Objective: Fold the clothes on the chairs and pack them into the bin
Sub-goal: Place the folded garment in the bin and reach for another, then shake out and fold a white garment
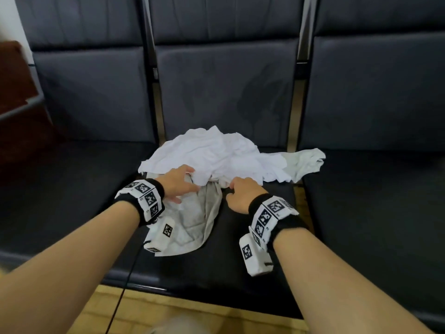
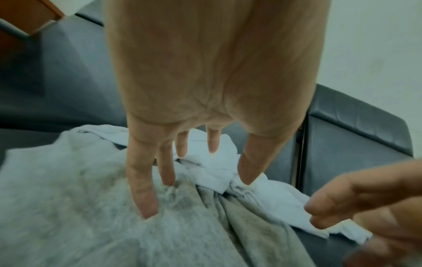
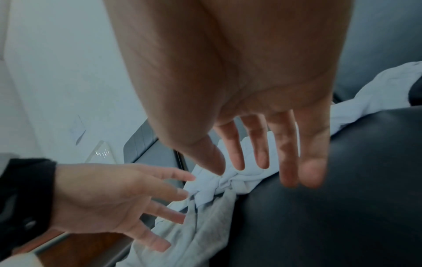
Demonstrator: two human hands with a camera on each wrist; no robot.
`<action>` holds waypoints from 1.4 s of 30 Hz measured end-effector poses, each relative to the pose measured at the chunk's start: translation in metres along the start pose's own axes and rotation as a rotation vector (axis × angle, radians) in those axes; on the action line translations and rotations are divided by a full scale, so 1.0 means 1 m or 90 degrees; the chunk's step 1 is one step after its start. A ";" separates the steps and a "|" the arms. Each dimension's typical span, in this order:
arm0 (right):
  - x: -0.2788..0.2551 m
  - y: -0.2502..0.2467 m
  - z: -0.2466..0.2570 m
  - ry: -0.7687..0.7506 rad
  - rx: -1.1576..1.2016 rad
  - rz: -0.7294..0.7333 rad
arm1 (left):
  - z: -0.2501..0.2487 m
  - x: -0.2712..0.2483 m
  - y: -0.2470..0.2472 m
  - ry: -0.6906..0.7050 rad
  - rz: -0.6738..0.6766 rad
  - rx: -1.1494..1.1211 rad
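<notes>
A crumpled white garment (image 1: 216, 155) lies heaped on the middle black chair seat (image 1: 260, 225), one end trailing right to the seat gap. A grey garment (image 1: 195, 218) lies under its near edge and spreads toward me. My left hand (image 1: 179, 183) hovers with straight, spread fingers over the spot where grey and white cloth meet; in the left wrist view its fingertips (image 2: 149, 213) touch the grey garment (image 2: 68, 198). My right hand (image 1: 240, 192) sits just right of that spot, fingers extended in the right wrist view, its fingertips (image 3: 237, 162) at the bunched white cloth (image 3: 235, 178). Neither hand grips cloth.
Three dark padded chairs stand in a row with metal frame bars (image 1: 295, 116) between them. The left seat (image 1: 60, 189) and right seat (image 1: 373, 201) hold no clothes. A brown wooden piece of furniture (image 1: 16, 92) stands at far left. Tiled floor (image 1: 149, 312) shows below.
</notes>
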State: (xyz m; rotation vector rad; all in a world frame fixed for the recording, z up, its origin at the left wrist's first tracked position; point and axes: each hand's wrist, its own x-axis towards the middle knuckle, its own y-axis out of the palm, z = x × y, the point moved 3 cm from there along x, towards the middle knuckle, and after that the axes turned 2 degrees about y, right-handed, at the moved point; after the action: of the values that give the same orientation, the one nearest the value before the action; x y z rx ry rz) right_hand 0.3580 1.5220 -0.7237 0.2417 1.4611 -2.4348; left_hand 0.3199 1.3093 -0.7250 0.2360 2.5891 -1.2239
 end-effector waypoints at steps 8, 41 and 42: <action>0.000 0.003 -0.005 -0.003 -0.033 0.007 | -0.012 0.029 0.035 0.034 -0.004 0.321; -0.007 -0.018 -0.010 -0.077 0.192 -0.192 | -0.093 -0.076 -0.049 0.322 -0.195 -0.452; -0.009 -0.020 -0.006 -0.092 0.209 -0.210 | -0.100 -0.083 -0.055 0.353 -0.187 -0.460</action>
State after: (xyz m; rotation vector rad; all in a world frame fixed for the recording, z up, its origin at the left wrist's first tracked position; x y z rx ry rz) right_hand 0.3601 1.5378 -0.7072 -0.1178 1.1073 -2.8819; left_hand 0.3679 1.3497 -0.5983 0.0433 3.4374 -0.2152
